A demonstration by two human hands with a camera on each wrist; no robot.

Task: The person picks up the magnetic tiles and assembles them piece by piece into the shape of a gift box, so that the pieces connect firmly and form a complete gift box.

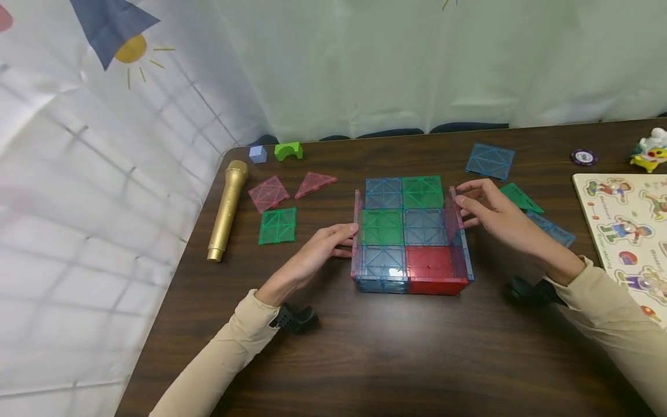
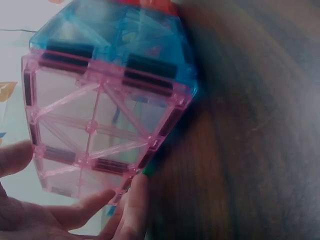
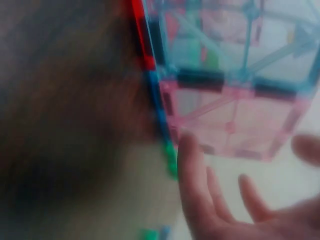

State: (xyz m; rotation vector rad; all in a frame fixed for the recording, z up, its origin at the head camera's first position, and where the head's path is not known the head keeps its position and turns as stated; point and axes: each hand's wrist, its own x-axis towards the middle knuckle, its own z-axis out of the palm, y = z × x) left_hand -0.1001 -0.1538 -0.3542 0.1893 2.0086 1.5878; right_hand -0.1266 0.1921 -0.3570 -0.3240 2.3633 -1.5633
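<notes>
A box-like structure of clear magnetic tiles [image 1: 383, 227] stands on the table, with blue, green and red squares inside it. Along its left side rises a pink tile wall [image 2: 92, 125]; my left hand [image 1: 325, 246] touches the outside of it, with the thumb at the upper edge. The right wall joins a blue tile [image 3: 240, 40] to a pink tile [image 3: 230, 120]. My right hand [image 1: 492, 214] is at that wall's far end, fingers extended and fingertips against or very near the pink tile. The low front is blue and red.
Left of the structure lie a green square tile [image 1: 278, 225], two pink tiles [image 1: 268, 194] and a gold microphone [image 1: 227, 211]. Small toy blocks [image 1: 288, 151] sit behind them. Rightward are loose tiles [image 1: 490, 161], a poker chip [image 1: 583, 157], a figurine [image 1: 651, 152] and a picture board [image 1: 620, 202].
</notes>
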